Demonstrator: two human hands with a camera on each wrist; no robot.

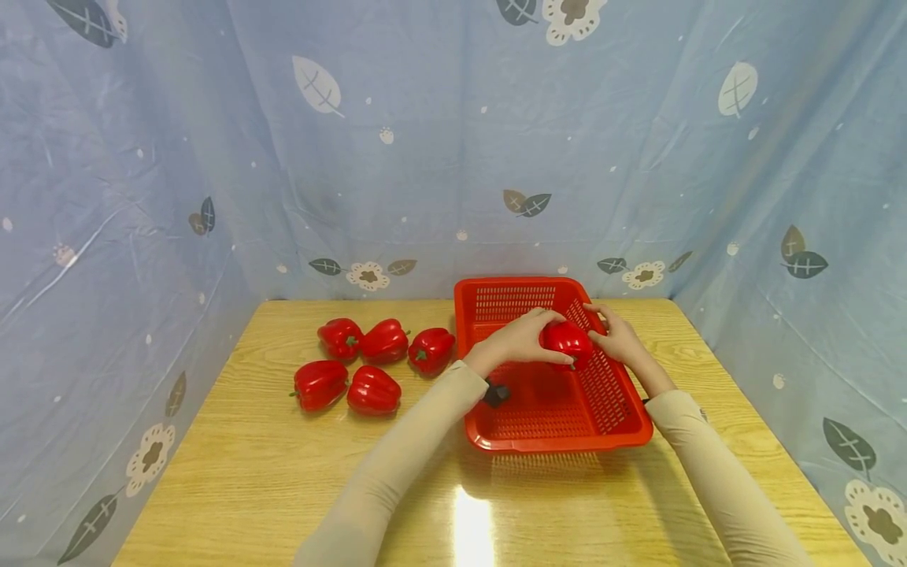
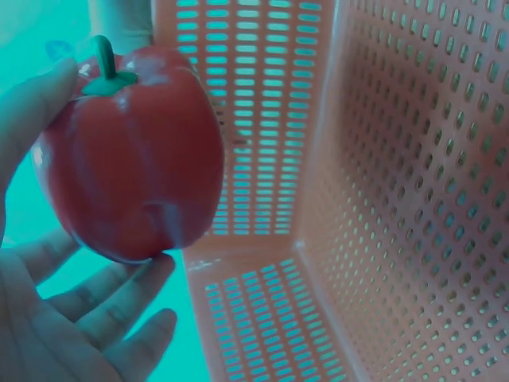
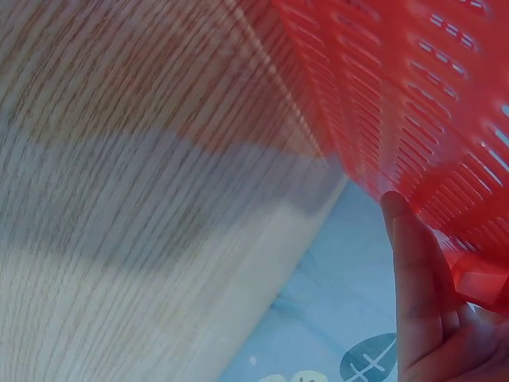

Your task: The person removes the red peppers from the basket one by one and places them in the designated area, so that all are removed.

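In the head view my left hand [image 1: 520, 340] holds a red bell pepper [image 1: 569, 345] above the inside of a red plastic basket [image 1: 560, 442], near its right wall. The left wrist view shows the bell pepper [image 2: 131, 159] with its green stem up, thumb beside the stem and fingers under it. My right hand [image 1: 623, 346] grips the basket's right rim. In the right wrist view, fingers [image 3: 417, 286] of that hand lie along the outside of the slotted basket wall [image 3: 382, 103]; the thumb's hold is partly hidden there.
Several red bell peppers [image 1: 374, 390] lie on the wooden table [image 1: 234, 465] left of the basket. A small black object [image 1: 496, 394] shows by my left wrist, over the basket. A blue patterned curtain [image 1: 425, 157] stands behind and on both sides.
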